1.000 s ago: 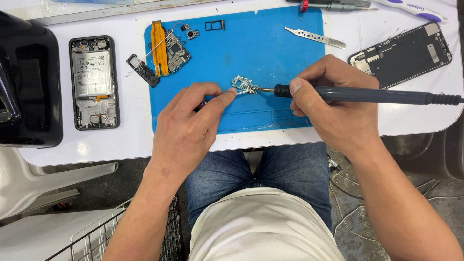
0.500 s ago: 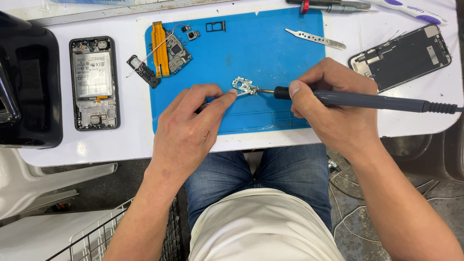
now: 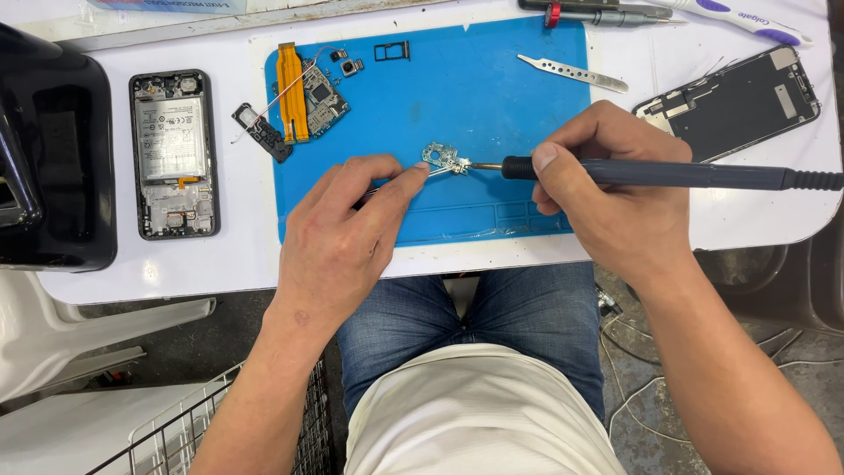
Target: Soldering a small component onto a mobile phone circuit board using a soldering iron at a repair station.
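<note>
White table point(image 3: 220, 264) carries a blue work mat point(image 3: 492, 97) at centre. Directly on the tabletop: an opened phone point(image 3: 173, 154) left of the mat, a black case point(image 3: 53, 158) at the far left edge, a second opened phone point(image 3: 730, 92) at right, a toothbrush point(image 3: 747, 19) at the far edge

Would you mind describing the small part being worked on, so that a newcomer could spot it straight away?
Start at the blue mat on the white table. Near its middle lies a small silvery circuit board, pinned between the left hand and the tip of the soldering iron held by the right hand. Unlike the larger board with the orange ribbon up left, it is tiny and pale.
</note>
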